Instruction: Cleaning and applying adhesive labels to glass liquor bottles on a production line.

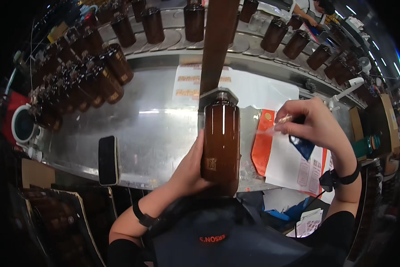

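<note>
A large brown glass bottle (222, 138) stands upright in front of me, with a small gold mark low on its side. My left hand (190, 168) is closed around its lower left side; some fingers are hidden behind the glass. To the right, my right hand (313, 120) is raised above a red-orange sheet (263, 144) and white printed papers (285, 165). Its thumb and fingertips pinch a small piece of clear film (267, 131) with a gold print at its edge. The film is apart from the bottle. A dark blue piece (302, 147) shows below that hand.
Many brown bottles (113, 84) crowd the table's left, and more ride a slatted conveyor (173, 41) along the back. Behind my bottle rises a brown post (218, 44). A phone (108, 160) lies left; sheets of gold labels (186, 82) lie beyond. Another person (309, 11) is at far right.
</note>
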Demonstrator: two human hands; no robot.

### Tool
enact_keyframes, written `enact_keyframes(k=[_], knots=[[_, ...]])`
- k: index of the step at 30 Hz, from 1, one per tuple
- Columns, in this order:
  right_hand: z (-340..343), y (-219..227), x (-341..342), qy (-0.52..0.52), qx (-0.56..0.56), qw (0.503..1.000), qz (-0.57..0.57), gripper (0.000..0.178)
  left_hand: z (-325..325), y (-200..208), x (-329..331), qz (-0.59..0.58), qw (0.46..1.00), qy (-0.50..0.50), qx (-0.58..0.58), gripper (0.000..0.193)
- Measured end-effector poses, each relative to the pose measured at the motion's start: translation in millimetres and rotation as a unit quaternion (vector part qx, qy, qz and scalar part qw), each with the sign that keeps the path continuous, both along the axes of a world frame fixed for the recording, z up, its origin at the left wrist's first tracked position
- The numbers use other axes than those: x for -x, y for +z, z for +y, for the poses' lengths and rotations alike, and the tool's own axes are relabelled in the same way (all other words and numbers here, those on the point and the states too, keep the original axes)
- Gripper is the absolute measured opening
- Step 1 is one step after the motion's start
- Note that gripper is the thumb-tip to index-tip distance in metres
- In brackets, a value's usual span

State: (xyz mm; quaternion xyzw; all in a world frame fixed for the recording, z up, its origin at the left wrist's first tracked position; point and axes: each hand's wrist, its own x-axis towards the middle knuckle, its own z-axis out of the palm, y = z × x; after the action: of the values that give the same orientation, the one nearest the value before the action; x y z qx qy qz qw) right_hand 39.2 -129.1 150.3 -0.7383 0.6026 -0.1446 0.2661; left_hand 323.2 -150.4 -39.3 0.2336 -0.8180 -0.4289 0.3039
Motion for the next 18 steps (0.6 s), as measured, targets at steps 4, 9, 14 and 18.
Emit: enact_keyframes(k=[4, 9, 14, 18], knots=[[-12, 6, -44, 0.073, -0.06, 0.993, -0.077, 0.019, -4, 2, -6, 0.008, 0.998, 0.008, 0.064, 0.119], [-44, -31, -80, 0.082, -0.104, 0.99, -0.046, 0.017, -14, 3, -11, 0.034, 0.996, -0.042, -0.065, 0.121], [-52, -46, -88, 0.074, -0.051, 0.995, 0.039, 0.019, -14, 10, -18, 0.087, 0.983, -0.041, -0.157, 0.127], [-40, -32, -82, 0.084, -0.046, 0.995, -0.015, 0.018, -24, 29, -14, 0.108, 0.993, 0.024, -0.036, 0.099]])
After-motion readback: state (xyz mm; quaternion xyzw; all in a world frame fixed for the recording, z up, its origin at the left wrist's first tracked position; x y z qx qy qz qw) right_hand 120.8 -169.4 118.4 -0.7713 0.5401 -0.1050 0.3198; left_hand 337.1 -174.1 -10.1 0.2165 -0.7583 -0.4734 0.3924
